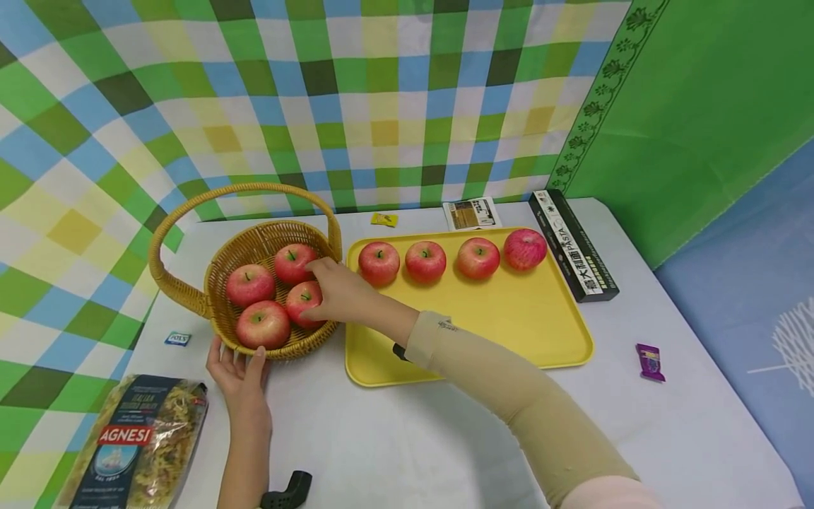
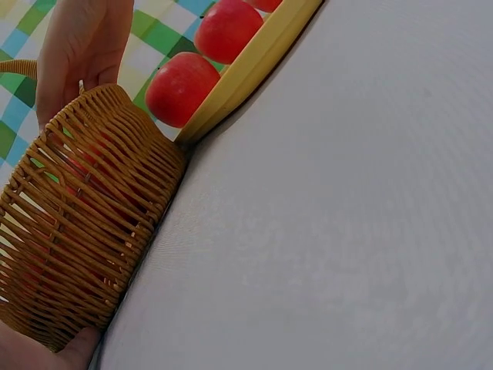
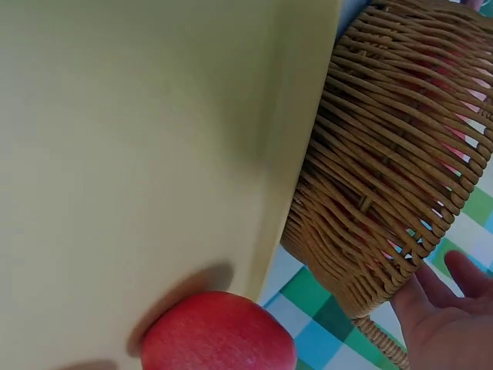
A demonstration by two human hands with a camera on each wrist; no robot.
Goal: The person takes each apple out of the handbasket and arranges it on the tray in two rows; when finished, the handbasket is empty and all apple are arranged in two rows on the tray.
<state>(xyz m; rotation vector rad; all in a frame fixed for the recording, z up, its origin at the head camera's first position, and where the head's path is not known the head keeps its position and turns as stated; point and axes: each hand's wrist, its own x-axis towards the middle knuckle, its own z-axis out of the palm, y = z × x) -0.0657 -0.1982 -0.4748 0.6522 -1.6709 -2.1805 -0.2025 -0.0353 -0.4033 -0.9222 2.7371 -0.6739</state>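
A round wicker basket with a tall arched handle holds several red apples. Inside its right part, my right hand reaches down and grips an apple, fingers behind it and thumb on the near side. My left hand rests against the basket's near outer wall, thumb and fingers spread along it. The left thumb shows low on the wicker in the left wrist view. Beside the basket, a yellow tray bears a row of apples along its far side.
A black pasta box touches the tray's right side. Behind the tray lie a printed packet and a yellow sweet. A pasta bag lies front left, a blue sweet above it. A purple sweet is at right.
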